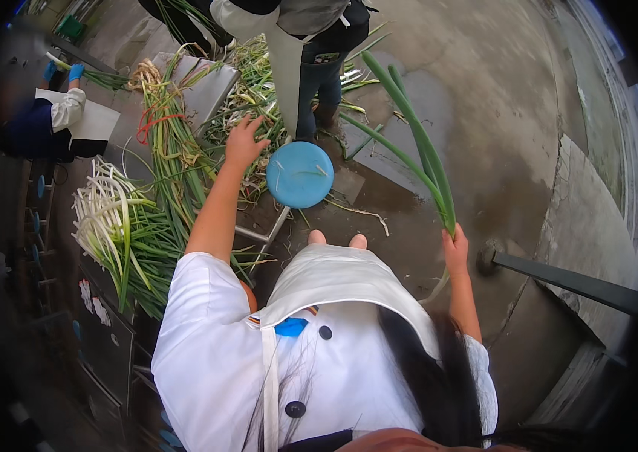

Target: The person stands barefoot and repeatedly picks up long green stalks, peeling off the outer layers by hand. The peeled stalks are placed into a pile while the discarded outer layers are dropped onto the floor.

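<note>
In my right hand (455,248) is a long green onion (425,135), gripped low on its stalk, with its green leaves spreading up and away from me. A pale end of the stalk shows below the hand. My left hand (245,144) is held out with its fingers apart and nothing in it. It is nearest to a round blue stool seat (299,175), which has a few onion scraps on it. To the left of that hand lies a long bundle of green onions (174,152) with a red tie (152,121) around it.
A pile of white-stemmed green onions (121,226) lies at left. Loose onion trimmings (254,85) heap up behind the stool. One person (319,62) stands ahead; another person (42,121) with blue gloves works at far left. A dark metal leg (567,279) slants at right.
</note>
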The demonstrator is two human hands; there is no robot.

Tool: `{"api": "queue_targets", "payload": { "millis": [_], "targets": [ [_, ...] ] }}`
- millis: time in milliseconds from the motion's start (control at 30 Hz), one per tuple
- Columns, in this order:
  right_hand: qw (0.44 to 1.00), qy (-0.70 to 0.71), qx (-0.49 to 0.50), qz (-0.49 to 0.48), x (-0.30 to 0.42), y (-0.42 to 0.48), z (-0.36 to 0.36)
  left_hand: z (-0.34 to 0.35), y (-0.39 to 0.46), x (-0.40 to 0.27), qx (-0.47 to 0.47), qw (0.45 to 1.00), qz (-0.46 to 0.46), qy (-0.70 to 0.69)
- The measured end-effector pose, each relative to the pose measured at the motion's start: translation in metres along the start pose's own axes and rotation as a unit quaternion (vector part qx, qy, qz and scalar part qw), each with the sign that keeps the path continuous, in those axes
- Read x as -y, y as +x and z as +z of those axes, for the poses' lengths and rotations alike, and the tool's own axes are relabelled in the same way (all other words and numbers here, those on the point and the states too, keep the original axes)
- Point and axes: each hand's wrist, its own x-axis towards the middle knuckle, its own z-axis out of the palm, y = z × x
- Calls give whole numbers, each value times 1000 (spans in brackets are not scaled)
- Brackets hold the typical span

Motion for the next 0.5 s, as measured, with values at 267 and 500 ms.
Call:
{"api": "queue_targets", "payload": {
  "millis": [267,500],
  "targets": [
    [976,206,76,3,85,38,33,29,-157,-162,216,890,67,-396],
    [924,111,285,-231,162,35,141,-112,-129,-207,-89,948,283,-116]
  ]
}}
